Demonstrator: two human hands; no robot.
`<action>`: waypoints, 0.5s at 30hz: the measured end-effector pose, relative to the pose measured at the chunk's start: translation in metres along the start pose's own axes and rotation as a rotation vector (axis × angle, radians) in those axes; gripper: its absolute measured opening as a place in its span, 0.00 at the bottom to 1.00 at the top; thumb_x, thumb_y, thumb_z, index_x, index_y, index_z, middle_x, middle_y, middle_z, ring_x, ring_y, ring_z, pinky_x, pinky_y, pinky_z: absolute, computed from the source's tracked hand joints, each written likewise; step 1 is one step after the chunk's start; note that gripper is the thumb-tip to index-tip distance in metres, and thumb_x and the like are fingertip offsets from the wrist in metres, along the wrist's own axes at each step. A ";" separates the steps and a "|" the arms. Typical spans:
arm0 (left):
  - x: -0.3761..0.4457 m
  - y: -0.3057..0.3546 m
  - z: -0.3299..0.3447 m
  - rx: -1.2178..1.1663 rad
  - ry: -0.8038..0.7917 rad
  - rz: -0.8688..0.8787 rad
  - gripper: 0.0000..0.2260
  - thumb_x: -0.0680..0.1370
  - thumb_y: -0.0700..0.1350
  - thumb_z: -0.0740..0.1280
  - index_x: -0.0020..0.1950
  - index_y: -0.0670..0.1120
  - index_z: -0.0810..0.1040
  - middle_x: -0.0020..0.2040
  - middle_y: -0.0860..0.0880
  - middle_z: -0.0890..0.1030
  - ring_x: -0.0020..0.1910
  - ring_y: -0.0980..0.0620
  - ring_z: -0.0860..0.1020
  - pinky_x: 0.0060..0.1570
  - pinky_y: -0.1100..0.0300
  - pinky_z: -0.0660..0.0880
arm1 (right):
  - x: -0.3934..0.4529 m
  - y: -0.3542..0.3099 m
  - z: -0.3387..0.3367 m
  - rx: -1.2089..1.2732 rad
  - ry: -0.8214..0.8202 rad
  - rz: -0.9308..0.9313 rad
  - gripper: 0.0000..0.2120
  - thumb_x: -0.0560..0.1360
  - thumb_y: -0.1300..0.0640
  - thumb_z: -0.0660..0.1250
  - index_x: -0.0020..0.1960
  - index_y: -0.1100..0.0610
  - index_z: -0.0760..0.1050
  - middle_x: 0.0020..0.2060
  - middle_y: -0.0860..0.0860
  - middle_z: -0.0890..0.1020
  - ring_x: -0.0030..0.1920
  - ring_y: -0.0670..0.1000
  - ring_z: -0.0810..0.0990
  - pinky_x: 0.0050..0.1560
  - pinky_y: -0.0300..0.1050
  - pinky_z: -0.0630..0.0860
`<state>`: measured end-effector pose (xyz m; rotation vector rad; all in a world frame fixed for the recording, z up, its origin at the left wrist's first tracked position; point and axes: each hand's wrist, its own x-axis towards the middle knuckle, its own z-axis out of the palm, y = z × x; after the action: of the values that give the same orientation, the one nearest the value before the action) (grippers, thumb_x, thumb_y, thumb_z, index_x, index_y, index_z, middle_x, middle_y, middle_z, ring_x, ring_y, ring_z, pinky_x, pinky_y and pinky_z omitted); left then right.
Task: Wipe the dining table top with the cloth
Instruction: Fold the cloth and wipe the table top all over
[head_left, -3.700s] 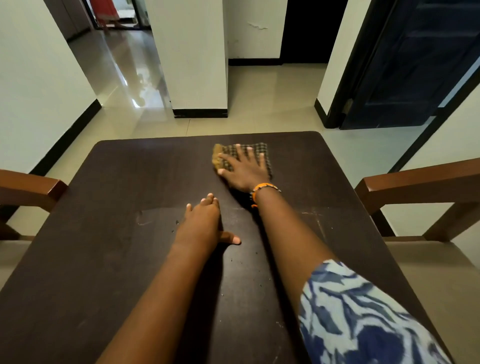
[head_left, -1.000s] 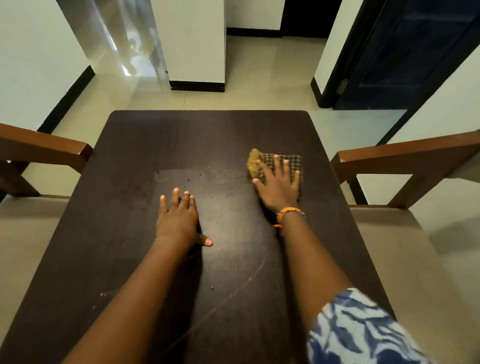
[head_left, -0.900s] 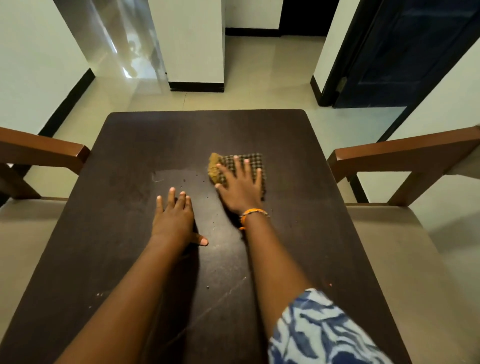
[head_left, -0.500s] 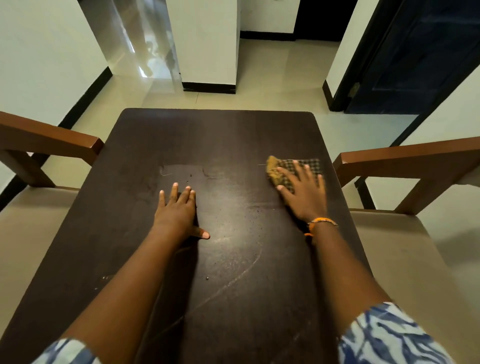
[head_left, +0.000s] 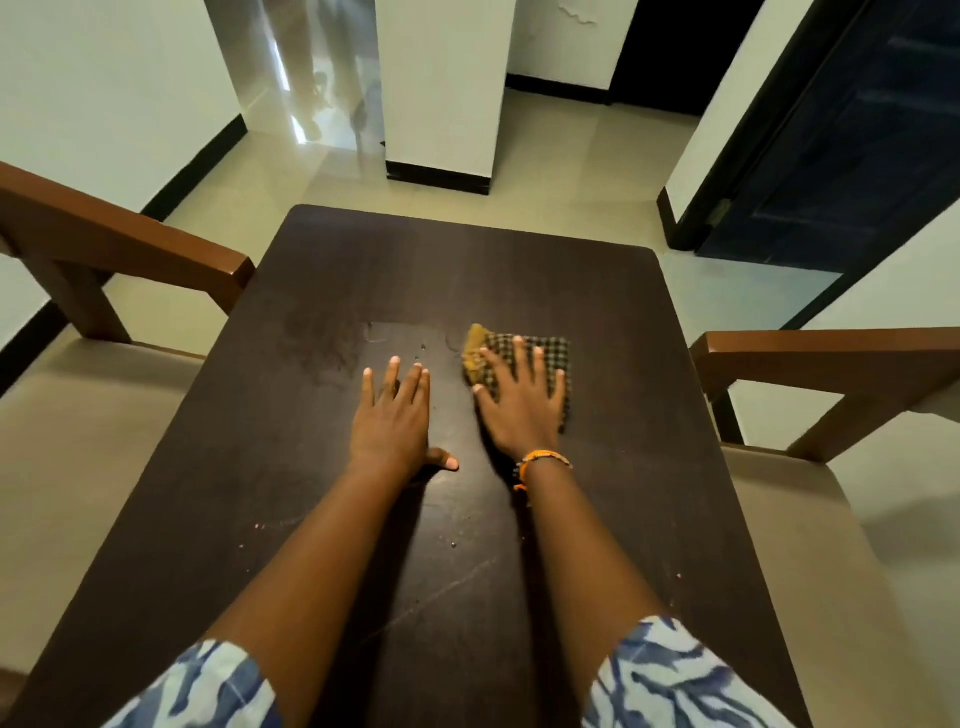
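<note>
A dark brown dining table (head_left: 597, 291) fills the middle of the head view. A folded checked cloth (head_left: 540, 347) with a mustard-yellow corner lies flat near the table's middle. My right hand (head_left: 519, 402), with an orange bracelet at the wrist, presses palm-down on the cloth with fingers spread. My left hand (head_left: 392, 421) rests flat on the bare table just left of it, fingers together and thumb out, holding nothing. A damp smear and small crumbs mark the wood beyond my left hand.
Two wooden chairs with beige seats flank the table, one at the left (head_left: 119, 244) and one at the right (head_left: 831, 358). Beyond the far edge lie a tiled floor, a white pillar (head_left: 441, 88) and a dark door (head_left: 857, 130).
My right hand has slid the cloth from the table's right side leftward to the middle, close beside my left hand. My left hand has stayed flat in place.
</note>
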<state>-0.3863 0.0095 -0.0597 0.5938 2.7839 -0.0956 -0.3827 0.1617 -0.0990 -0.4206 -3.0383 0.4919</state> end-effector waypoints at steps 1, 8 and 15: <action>-0.006 -0.005 0.006 -0.011 0.044 -0.011 0.50 0.69 0.72 0.56 0.75 0.41 0.39 0.77 0.44 0.42 0.75 0.43 0.38 0.71 0.42 0.38 | 0.001 -0.013 0.004 0.005 -0.027 -0.059 0.24 0.77 0.43 0.56 0.73 0.40 0.58 0.77 0.49 0.53 0.77 0.54 0.47 0.73 0.59 0.41; -0.033 -0.093 0.027 -0.031 0.089 -0.185 0.48 0.65 0.72 0.37 0.75 0.41 0.38 0.77 0.42 0.41 0.75 0.43 0.38 0.70 0.43 0.36 | 0.012 0.031 -0.010 -0.053 -0.045 -0.106 0.24 0.78 0.42 0.56 0.73 0.40 0.57 0.77 0.47 0.53 0.77 0.52 0.50 0.74 0.56 0.45; -0.037 -0.172 0.040 -0.309 0.129 -0.390 0.42 0.74 0.67 0.51 0.76 0.41 0.42 0.77 0.42 0.45 0.76 0.45 0.44 0.72 0.43 0.45 | 0.000 0.055 -0.017 -0.026 0.051 0.291 0.25 0.78 0.43 0.55 0.74 0.41 0.56 0.77 0.49 0.52 0.77 0.54 0.47 0.74 0.59 0.42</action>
<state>-0.4138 -0.1663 -0.0866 -0.0216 2.9159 0.2970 -0.3672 0.2167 -0.1000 -0.8700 -2.9489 0.4447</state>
